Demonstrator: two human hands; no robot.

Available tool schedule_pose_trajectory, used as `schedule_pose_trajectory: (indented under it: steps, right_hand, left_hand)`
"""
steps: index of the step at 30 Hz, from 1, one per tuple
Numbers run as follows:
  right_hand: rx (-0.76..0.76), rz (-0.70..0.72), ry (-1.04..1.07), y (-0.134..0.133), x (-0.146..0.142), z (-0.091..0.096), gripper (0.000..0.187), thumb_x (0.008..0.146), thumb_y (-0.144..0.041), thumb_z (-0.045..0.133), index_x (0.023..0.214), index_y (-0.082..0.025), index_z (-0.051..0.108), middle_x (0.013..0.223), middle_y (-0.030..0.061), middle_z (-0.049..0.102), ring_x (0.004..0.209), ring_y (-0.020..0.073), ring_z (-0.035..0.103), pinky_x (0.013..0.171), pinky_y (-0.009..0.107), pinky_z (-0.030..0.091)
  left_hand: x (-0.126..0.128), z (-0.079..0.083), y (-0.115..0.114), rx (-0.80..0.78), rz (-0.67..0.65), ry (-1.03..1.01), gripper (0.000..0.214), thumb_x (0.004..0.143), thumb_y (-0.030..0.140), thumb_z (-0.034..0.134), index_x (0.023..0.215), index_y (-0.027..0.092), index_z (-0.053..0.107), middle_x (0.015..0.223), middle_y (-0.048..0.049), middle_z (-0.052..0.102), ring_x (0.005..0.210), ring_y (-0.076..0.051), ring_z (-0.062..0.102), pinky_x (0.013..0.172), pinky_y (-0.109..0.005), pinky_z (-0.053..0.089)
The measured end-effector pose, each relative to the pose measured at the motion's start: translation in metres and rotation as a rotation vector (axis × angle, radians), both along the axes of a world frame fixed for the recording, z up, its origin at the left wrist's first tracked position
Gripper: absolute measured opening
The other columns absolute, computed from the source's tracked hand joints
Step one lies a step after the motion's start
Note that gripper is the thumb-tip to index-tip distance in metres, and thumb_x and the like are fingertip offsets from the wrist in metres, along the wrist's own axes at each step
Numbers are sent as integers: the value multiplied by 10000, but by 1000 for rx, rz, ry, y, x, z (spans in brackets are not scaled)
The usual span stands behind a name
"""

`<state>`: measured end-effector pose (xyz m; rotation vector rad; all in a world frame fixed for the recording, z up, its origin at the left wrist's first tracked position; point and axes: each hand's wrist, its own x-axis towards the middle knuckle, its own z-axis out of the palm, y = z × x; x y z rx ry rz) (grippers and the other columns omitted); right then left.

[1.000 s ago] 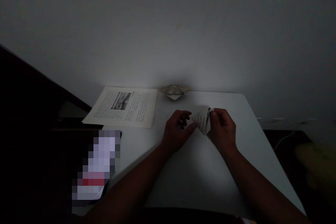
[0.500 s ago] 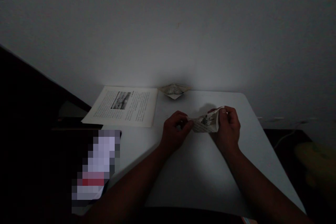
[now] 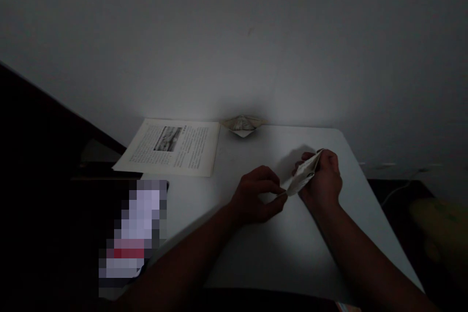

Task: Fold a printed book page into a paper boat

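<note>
Both of my hands hold one small folded piece of printed paper [image 3: 302, 178] just above a white table [image 3: 278, 243]. My left hand [image 3: 258, 196] pinches its near, lower tip between thumb and fingers. My right hand [image 3: 323, 179] is closed round its far, upper end. The paper is stretched at a slant between the two hands. The room is dim and the folds are hard to make out.
An open printed page with a photo [image 3: 171, 146] lies at the table's far left. A finished folded paper boat [image 3: 243, 125] sits against the wall at the back. A dark object with a blurred patch [image 3: 131, 231] lies at the near left. The table's right edge drops off beside my right forearm.
The folded paper has been pulled out longer between the hands. My left hand moved nearer and down; my right hand moved a little right and tilted the paper.
</note>
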<state>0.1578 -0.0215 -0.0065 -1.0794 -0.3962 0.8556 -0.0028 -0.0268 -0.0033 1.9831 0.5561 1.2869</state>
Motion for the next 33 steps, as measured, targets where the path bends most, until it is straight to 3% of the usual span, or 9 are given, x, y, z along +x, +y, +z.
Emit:
schedule_pose_trajectory:
  steps: [12,16,20,23,28,33]
  right_hand:
    - [119,124,-69,-7,-4,13,270,818,-505,544,848,-274,407,624,-97,529,342,51,423,312,147,297]
    - [113,89,-122,-6,-4,12,241,829,-474,547,844,-263,432,615,-90,532,363,62,459,328,158,340]
    - [79,40,-246,-8,-8,6,245,819,-466,569,855,-251,459,620,-78,546,426,73,504,394,176,404]
    - [48,99,-383,-12,-16,0,238,831,-468,551,872,-244,480,621,-73,537,423,66,461,404,177,378]
    - [21,163,-539,-15,-23,-3,239,821,-453,569,900,-231,537,666,-42,548,570,108,523,510,220,419]
    - [26,327,-370,-12,-10,-6,280,778,-467,611,939,-238,622,616,-44,564,487,108,490,463,235,404]
  left_hand:
    - [2,3,-10,173,-202,193,50,718,228,593,734,188,618,784,-66,616,702,-145,561,657,-280,462]
    - [-1,8,-10,103,-290,201,292,678,423,683,787,166,595,807,-86,618,749,-173,571,676,-288,466]
    - [-1,5,-6,-28,-98,225,277,762,436,617,777,163,576,758,-62,611,688,-149,556,648,-274,453]
    - [3,-2,-2,-107,31,307,253,793,421,581,780,169,589,719,-29,602,636,-129,542,625,-259,438]
    - [7,-9,2,-142,10,342,212,801,334,560,681,161,583,610,11,549,534,-93,464,556,-230,387]
    - [0,-3,7,-355,32,209,279,834,333,518,622,152,536,559,32,463,527,-86,415,522,-220,335]
